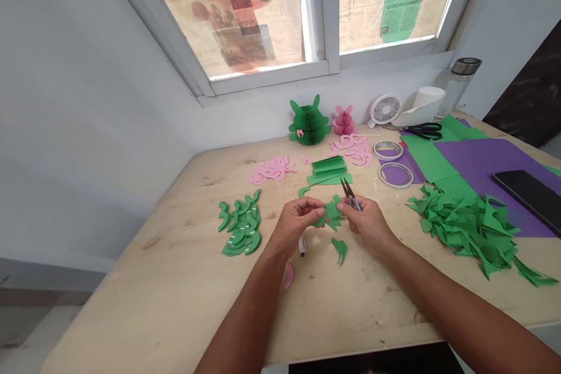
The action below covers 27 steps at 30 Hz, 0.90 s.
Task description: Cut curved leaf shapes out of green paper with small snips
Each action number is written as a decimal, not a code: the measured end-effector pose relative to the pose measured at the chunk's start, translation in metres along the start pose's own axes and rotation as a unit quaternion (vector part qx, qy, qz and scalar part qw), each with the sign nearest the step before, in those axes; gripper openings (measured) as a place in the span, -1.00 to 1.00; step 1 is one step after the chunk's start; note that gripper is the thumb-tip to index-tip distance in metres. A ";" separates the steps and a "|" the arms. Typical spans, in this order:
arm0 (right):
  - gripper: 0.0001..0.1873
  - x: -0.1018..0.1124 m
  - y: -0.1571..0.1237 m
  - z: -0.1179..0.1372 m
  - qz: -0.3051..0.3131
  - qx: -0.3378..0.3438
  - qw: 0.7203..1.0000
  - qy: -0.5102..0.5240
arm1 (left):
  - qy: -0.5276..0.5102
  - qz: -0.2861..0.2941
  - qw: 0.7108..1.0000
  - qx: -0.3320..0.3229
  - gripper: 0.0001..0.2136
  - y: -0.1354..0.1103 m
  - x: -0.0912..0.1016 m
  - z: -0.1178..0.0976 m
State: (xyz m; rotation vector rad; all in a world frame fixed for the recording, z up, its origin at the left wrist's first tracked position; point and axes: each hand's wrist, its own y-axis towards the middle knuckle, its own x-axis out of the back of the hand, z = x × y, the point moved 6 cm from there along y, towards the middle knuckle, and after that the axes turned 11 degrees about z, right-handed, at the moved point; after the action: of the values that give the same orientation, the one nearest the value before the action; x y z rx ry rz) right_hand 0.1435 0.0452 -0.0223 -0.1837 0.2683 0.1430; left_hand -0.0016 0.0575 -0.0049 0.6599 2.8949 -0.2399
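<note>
Jagged green paper cutout (pixel 332 213) up between both hands over the middle of the table, and the left hand (pixel 296 223) has it pinched at one edge, fingers curled in close! The right hand (pixel 367 223) closes narrow around blue-handled thread snips (pixel 356 203), dark blades parted, right against the paper's other side. Just below lies a curled green paper offcut (pixel 339 249); off to the left, a heap of green paper crescents (pixel 240 225); off to the right, a big pile of jagged green paper scraps (pixel 468 228), all on a pale pine tabletop (pixel 372 304).
</note>
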 end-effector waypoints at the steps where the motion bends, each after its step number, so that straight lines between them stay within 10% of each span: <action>1: -0.65 0.001 0.000 -0.001 -0.005 -0.002 1.000 0.012 | -0.011 0.004 1.000 0.006 -0.73 0.000 0.000 0.001; 15: -0.64 0.002 -0.001 -0.003 -0.044 0.006 0.994 0.095 | -0.113 0.017 0.991 0.067 -0.70 0.000 -0.007 0.015; 27: -0.67 -0.003 -0.011 0.023 -0.022 0.129 0.985 -0.109 | -0.063 -0.084 0.995 0.005 -0.76 0.000 0.007 0.007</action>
State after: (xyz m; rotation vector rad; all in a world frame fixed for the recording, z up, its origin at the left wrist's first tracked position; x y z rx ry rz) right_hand 0.1480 0.0387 0.0018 0.0826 0.0635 0.0832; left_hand -0.0072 0.0593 -0.0135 0.3881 2.8304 -0.3042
